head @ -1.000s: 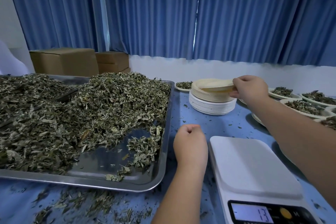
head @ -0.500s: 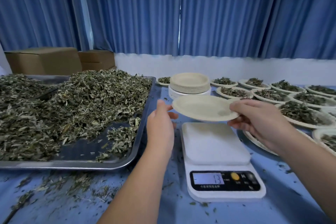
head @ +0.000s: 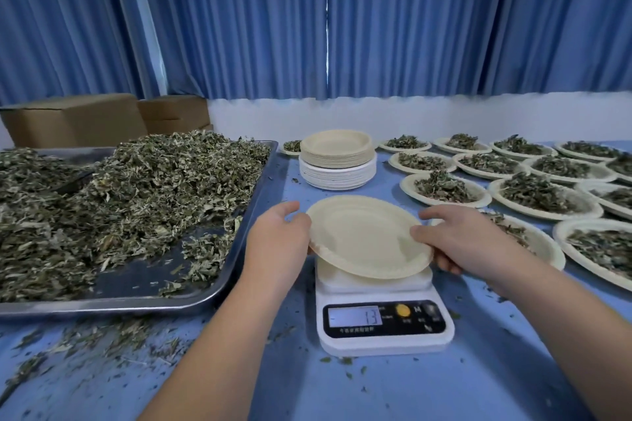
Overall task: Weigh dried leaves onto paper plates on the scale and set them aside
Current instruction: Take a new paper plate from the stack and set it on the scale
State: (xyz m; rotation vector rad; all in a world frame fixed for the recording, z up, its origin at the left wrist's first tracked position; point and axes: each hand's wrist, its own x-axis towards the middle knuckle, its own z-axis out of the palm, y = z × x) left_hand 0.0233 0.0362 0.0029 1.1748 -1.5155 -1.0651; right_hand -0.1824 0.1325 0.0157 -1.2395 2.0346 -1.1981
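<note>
Head camera shows us holding the empty round beige paper plate [head: 367,236] at centre frame, tilted just over the white digital kitchen scale [head: 379,342], our left hand [head: 275,243] gripping its left rim, our right hand [head: 461,243] pinching the right rim. Set down slanted or off-centre, it could slip off the scale; the display [head: 355,316] already reads 13, so the dried green leaves [head: 136,198] at left may be misweighed.

A strip of blue tabletop [head: 290,188] runs between the leaf-heaped steel tray [head: 191,302] and the white digital scale [head: 383,342]. A stack of empty paper plates [head: 337,167] closes its far end. Leaf-filled paper plates [head: 408,185] crowd the right. A beige paper plate [head: 369,236], gripped by the left hand [head: 277,243] and right hand [head: 468,243], blocks the scale's platform. The near tabletop lies open.
</note>
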